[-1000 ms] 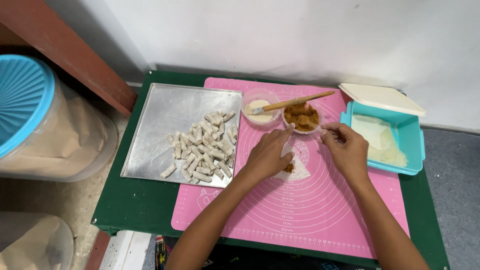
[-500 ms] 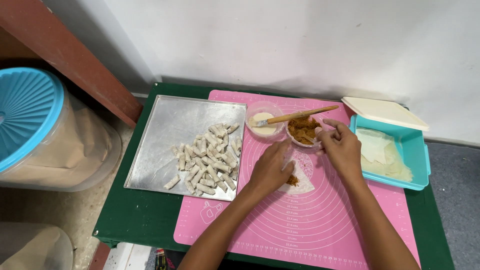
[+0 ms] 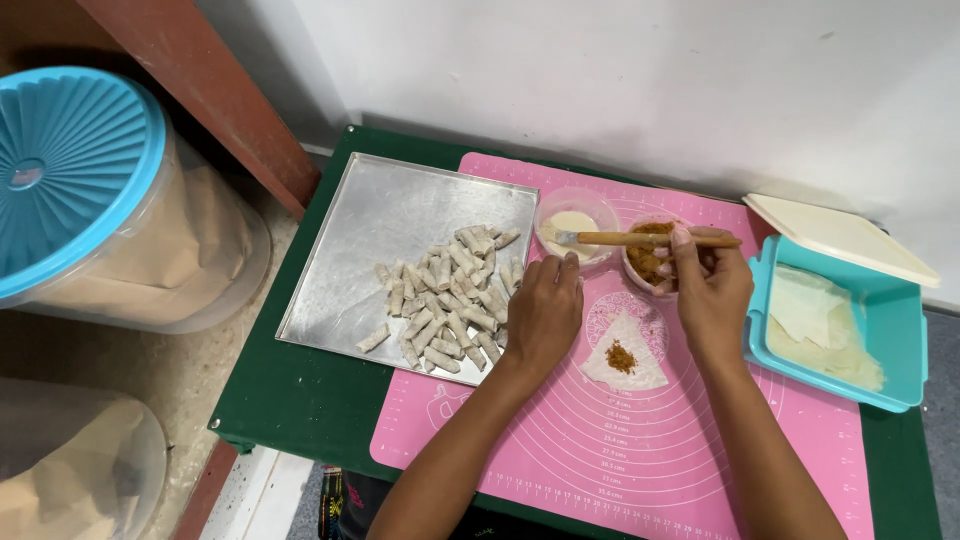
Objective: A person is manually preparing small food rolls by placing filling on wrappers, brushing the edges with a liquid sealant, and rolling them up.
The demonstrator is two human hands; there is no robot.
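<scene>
Center frame: triangular wrapper with brown filling. Right hand pinches the brush; left hand loosely curled, empty. Filling bowl half hidden.

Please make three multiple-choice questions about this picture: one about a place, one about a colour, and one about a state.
1. Where does the wrapper with its spoonful of filling lie?
A. on the metal tray
B. on the pink mat
C. inside the teal box

2. What colour is the lid of the large tub at the left?
A. blue
B. red
C. white

3. In what state is the teal box?
A. closed with its lid
B. lying upside down
C. open, its lid set aside

Answers:
1. B, the wrapper rests on the pink mat between the left hand and the right hand, apart from the metal tray.
2. A, the ribbed round lid is blue.
3. C, the cream lid lies behind the box, and the wrapper sheets inside are visible.
</scene>
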